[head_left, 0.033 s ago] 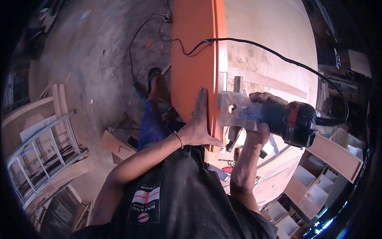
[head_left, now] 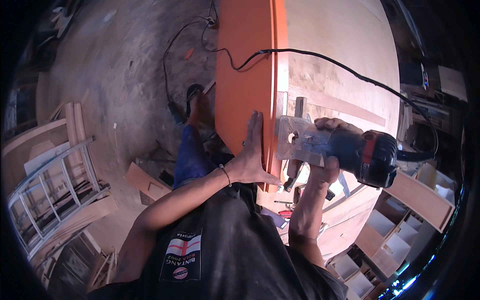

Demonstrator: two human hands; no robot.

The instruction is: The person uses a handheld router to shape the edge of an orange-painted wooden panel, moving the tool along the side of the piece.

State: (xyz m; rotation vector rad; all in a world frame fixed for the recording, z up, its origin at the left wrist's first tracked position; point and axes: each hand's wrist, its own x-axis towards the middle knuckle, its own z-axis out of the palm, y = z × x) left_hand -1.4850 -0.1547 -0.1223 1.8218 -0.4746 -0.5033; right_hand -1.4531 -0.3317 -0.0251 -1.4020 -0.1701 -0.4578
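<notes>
Across the long orange panel, your left hand lies spread, your right hand gripping the black-and-red corded router, work seemingly underway, remainder unclear.

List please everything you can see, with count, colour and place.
board: 1, orange, upper middle
power tool: 1, black and red, right of centre
cable: 1, black, across the board
table: 1, pale brown, right of board
small items: several, mixed colours, on table
open boxes: several, brown and white, lower right
metal frame: 1, grey, lower left
floor: 1, grey, upper left
scrap: 1, orange, on floor
rest: too unclear
trouser leg: 1, blue, left of centre
shirt: 1, black, bottom centre
left hand: 1, on board
right hand: 1, holding power tool
</notes>
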